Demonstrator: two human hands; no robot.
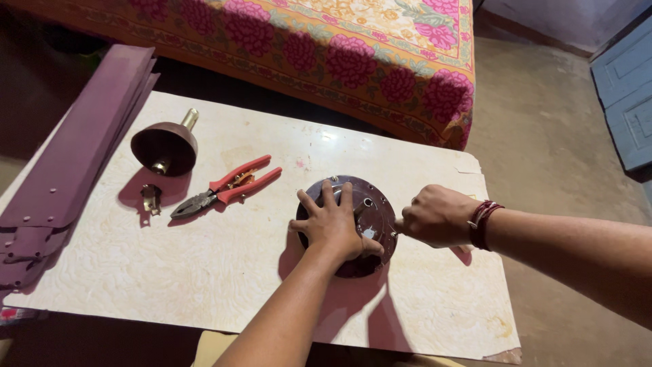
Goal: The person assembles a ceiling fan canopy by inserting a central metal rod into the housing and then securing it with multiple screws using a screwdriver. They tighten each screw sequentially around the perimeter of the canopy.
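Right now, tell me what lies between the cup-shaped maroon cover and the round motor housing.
In the head view, red-handled pliers lie on the board between the cup-shaped cover and the motor housing, which the left hand presses down.

Metal, laminate and printed cloth under warm light

The round motor housing [370,214] looks like painted metal, dark maroon with a dull sheen and a few bare bright spots; the cup-shaped cover [164,146] has the same semi-gloss maroon coat and a brassy, shiny metal stem. The pliers [221,189] show grey matt steel jaws and smooth red plastic grips. The fan blades [75,149] are flat painted metal, matt purple-brown. The table top [204,272] is smooth cream laminate, stained and chipped at its edge. The bedspread [353,47] is soft printed cloth
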